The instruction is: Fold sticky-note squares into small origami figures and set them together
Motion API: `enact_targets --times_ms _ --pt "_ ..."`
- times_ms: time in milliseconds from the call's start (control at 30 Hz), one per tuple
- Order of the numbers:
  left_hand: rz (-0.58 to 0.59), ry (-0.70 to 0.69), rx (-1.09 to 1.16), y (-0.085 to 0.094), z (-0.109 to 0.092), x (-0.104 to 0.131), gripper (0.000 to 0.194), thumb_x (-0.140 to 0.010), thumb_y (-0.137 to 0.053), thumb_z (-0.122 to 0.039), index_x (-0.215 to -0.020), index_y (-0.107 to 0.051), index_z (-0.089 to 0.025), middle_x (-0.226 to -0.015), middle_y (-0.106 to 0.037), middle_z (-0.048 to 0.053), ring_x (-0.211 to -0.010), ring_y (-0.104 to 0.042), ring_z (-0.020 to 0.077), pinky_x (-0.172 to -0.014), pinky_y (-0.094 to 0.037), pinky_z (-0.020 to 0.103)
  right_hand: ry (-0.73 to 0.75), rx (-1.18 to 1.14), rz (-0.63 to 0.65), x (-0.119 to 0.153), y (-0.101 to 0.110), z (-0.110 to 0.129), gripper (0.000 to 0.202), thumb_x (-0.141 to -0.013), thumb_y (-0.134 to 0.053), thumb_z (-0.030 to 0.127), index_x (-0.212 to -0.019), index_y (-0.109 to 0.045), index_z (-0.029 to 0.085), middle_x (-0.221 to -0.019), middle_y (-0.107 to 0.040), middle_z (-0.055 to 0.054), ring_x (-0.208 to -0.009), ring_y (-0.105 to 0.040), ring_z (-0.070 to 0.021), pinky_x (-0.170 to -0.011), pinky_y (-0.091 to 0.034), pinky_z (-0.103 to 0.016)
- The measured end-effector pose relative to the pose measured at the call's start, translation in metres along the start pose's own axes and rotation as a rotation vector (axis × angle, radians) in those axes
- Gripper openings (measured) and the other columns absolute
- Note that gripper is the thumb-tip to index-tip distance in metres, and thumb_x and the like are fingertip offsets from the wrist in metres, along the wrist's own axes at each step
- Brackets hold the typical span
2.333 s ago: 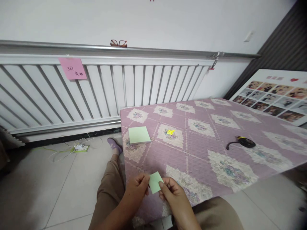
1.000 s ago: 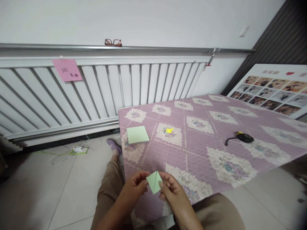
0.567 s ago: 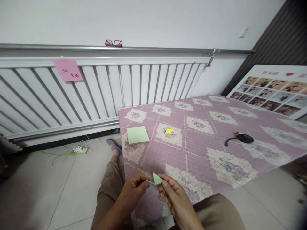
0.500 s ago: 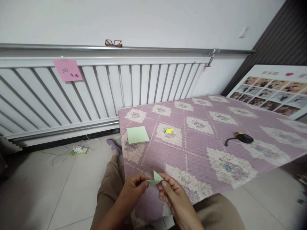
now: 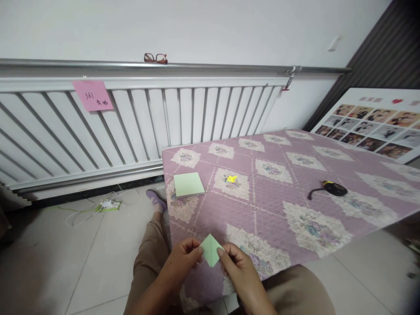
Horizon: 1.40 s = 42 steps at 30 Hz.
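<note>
A small folded piece of light green paper (image 5: 211, 250) shows as a diamond with a crease down its middle. My left hand (image 5: 184, 261) pinches its left corner between thumb and fingers. On the opposite corner, my right hand (image 5: 238, 267) grips with the thumb on top and the fingers behind. Both hands are above the near edge of the cloth-covered table. Farther off lies a pad of light green paper (image 5: 189, 184), and to its right a small folded yellow paper piece (image 5: 232, 179).
A purple floral cloth (image 5: 269, 201) covers the table. A black object with a thin tail (image 5: 334, 189) lies at right, near a photo board (image 5: 370, 127). Behind stands a white radiator (image 5: 190, 118) with a pink note (image 5: 92, 95); glasses (image 5: 155, 58) rest on the pipe. A power strip (image 5: 109, 205) lies on the floor.
The green paper has gone from a partly opened shape with a raised flap to a flat diamond facing me. Both hands still hold its sides and have barely shifted.
</note>
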<state>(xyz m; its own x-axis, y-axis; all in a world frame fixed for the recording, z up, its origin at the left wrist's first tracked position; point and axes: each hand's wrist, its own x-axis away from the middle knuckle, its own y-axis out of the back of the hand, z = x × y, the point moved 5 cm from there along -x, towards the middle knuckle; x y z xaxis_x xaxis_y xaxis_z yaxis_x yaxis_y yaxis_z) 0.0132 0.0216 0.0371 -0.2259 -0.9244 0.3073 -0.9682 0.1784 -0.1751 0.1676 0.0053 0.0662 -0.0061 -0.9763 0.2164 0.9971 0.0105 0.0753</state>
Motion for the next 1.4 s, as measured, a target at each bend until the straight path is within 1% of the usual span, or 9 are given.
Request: enact_targets --times_ms 233,467,567,667,767,900,1100,1300,1400 --pt "0.025 0.034 0.142 -0.005 -0.006 0.003 0.044 -0.07 -0.069 -0.047 -0.099 -0.065 -0.015 -0.072 -0.061 0.001 -0.062 -0.053 0.0123 -0.058 -0.038 0.024 -0.033 -0.011 -0.017 -0.002 0.001 -0.009 0.046 -0.071 -0.061 0.064 -0.059 -0.051 0.021 -0.05 -0.042 0.006 -0.049 -0.037 -0.0102 -0.05 -0.03 -0.024" --pt "0.03 0.037 0.084 -0.004 -0.001 -0.002 0.036 -0.068 -0.07 -0.044 -0.086 -0.061 -0.014 -0.061 -0.058 -0.001 -0.053 -0.051 0.0104 -0.053 -0.036 0.023 -0.061 -0.064 0.015 0.0 -0.005 -0.007 0.044 -0.07 -0.065 0.061 -0.058 -0.051 0.02 -0.052 -0.045 0.006 -0.05 -0.041 -0.0102 -0.051 -0.034 -0.023" --pt "0.018 0.051 0.084 -0.004 0.0 -0.002 0.037 -0.068 -0.07 -0.043 -0.091 -0.059 -0.015 -0.061 -0.057 -0.003 -0.05 -0.051 0.0097 -0.051 -0.037 0.022 -0.062 -0.151 -0.004 0.0 -0.006 -0.003 0.041 -0.066 -0.07 0.059 -0.075 -0.06 0.021 -0.06 -0.053 0.005 -0.055 -0.047 -0.011 -0.054 -0.038 -0.023" --pt "-0.001 0.078 0.111 -0.004 -0.001 -0.001 0.042 -0.068 -0.07 -0.041 -0.099 -0.055 -0.016 -0.062 -0.056 -0.005 -0.048 -0.051 0.0091 -0.049 -0.036 0.022 -0.035 -0.219 0.023 0.0 -0.008 0.001 0.042 -0.065 -0.074 0.056 -0.087 -0.063 0.022 -0.068 -0.06 0.003 -0.058 -0.051 -0.0117 -0.057 -0.041 -0.024" --pt "-0.017 0.079 0.13 -0.002 -0.003 0.0 0.043 -0.069 -0.069 -0.039 -0.102 -0.053 -0.017 -0.061 -0.054 -0.006 -0.046 -0.049 0.0083 -0.047 -0.035 0.021 -0.009 -0.193 0.075 0.001 -0.008 0.003 0.037 -0.067 -0.074 0.052 -0.088 -0.066 0.022 -0.077 -0.066 -0.001 -0.067 -0.056 -0.0144 -0.065 -0.045 -0.027" --pt "-0.027 0.094 0.112 0.0 -0.003 0.001 0.037 -0.067 -0.068 -0.039 -0.095 -0.057 -0.016 -0.059 -0.056 -0.005 -0.046 -0.049 0.0085 -0.046 -0.035 0.021 0.014 -0.152 0.101 0.001 -0.007 0.003 0.039 -0.061 -0.078 0.048 -0.09 -0.069 0.023 -0.082 -0.069 -0.003 -0.076 -0.061 -0.0188 -0.074 -0.047 -0.032" --pt "-0.002 0.116 0.13 0.001 -0.006 0.003 0.039 -0.068 -0.068 -0.043 -0.093 -0.065 -0.013 -0.058 -0.059 -0.001 -0.05 -0.051 0.0101 -0.049 -0.035 0.021 -0.004 -0.119 0.06 0.002 -0.005 0.005 0.037 -0.062 -0.076 0.049 -0.087 -0.07 0.023 -0.079 -0.068 -0.003 -0.076 -0.061 -0.02 -0.073 -0.049 -0.033" --pt "0.047 0.12 0.122 0.002 -0.012 0.007 0.046 -0.061 -0.071 -0.032 -0.102 -0.064 -0.012 -0.063 -0.063 -0.001 -0.052 -0.053 0.0101 -0.053 -0.038 0.022 -0.041 -0.14 0.053 0.003 -0.003 0.002 0.04 -0.063 -0.074 0.054 -0.087 -0.07 0.022 -0.085 -0.069 -0.004 -0.079 -0.061 -0.0202 -0.074 -0.049 -0.032" --pt "0.045 0.095 0.069 0.001 -0.013 0.007 0.043 -0.061 -0.071 -0.031 -0.099 -0.064 -0.012 -0.063 -0.062 -0.002 -0.052 -0.053 0.0101 -0.053 -0.039 0.023 -0.049 -0.138 0.074 0.002 -0.003 0.0 0.039 -0.067 -0.072 0.055 -0.089 -0.07 0.023 -0.085 -0.069 -0.003 -0.079 -0.06 -0.0187 -0.075 -0.048 -0.03"
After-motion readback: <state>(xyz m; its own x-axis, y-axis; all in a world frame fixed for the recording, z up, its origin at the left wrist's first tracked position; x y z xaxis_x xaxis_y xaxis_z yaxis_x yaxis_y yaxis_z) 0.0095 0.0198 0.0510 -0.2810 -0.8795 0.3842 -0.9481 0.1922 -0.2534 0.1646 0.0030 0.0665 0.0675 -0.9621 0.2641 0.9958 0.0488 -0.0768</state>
